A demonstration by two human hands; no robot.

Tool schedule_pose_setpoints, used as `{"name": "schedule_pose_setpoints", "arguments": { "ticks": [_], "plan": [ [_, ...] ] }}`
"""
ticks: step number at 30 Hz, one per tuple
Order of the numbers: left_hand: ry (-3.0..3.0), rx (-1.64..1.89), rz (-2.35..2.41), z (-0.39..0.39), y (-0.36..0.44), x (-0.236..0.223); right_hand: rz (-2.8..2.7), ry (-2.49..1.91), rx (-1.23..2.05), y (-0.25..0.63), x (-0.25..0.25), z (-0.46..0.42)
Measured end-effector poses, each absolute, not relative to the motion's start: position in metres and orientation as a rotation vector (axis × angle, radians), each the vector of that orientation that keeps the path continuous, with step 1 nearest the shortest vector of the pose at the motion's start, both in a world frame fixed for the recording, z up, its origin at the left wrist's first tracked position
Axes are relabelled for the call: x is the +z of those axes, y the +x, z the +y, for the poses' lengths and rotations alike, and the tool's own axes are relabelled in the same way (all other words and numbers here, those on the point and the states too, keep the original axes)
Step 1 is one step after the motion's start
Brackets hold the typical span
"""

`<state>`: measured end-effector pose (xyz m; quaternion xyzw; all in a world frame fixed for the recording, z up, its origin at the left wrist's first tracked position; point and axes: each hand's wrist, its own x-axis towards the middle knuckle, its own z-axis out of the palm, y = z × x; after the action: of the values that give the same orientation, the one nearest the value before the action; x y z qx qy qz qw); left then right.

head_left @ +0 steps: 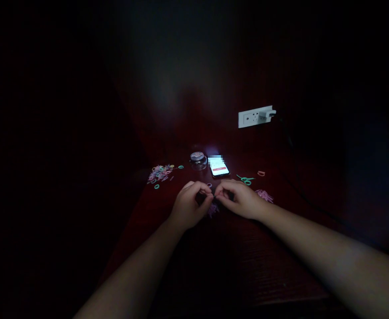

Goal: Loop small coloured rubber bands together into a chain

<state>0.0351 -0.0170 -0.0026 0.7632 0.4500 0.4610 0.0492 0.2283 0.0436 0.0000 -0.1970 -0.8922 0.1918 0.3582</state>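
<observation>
The fingers of the left hand (189, 204) and the right hand (241, 200) are closed in a pinch, thumb against forefinger on each, and the two sets of tips almost meet over the counter (241, 259), nearer its far edge than its near one. A tiny dark piece (214, 196) shows between the tips, gripped from both sides; it is too small and dim to tell what it is. Just below the fingertips, partly hidden by the left thumb, lies a small heap of purple strips (212, 210), and just beyond them a pale purple ring (209, 184). Past the hands, toward the far edge of the counter, a phone (220, 169) lies with its screen lit, part of it blurred out. Beside it, to the left, stands a low clear jar (198, 163) with a pale top. A mixed heap of coloured bands (161, 173) lies by the far left corner, with one green ring (156, 186) apart on its near side and another green ring (181, 167) on its right. Beyond the right hand, toward the right side of the counter, are small green scissors (246, 180), a salmon band (261, 173) and a heap of pink strips (265, 196), partly behind the right wrist. Above the far edge, a white socket plate (254, 117) on the dark wall (194, 88) holds a plug (268, 114)
</observation>
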Motion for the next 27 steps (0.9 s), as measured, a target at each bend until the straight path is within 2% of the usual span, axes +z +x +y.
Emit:
{"name": "schedule_pose_setpoints", "arguments": {
  "ticks": [27],
  "plan": [
    [2.374, 1.48, 1.434, -0.017, 0.0302, -0.0007, -2.239, -0.569, 0.493, 0.2339, -0.0001, 0.0499]
  ]
}}
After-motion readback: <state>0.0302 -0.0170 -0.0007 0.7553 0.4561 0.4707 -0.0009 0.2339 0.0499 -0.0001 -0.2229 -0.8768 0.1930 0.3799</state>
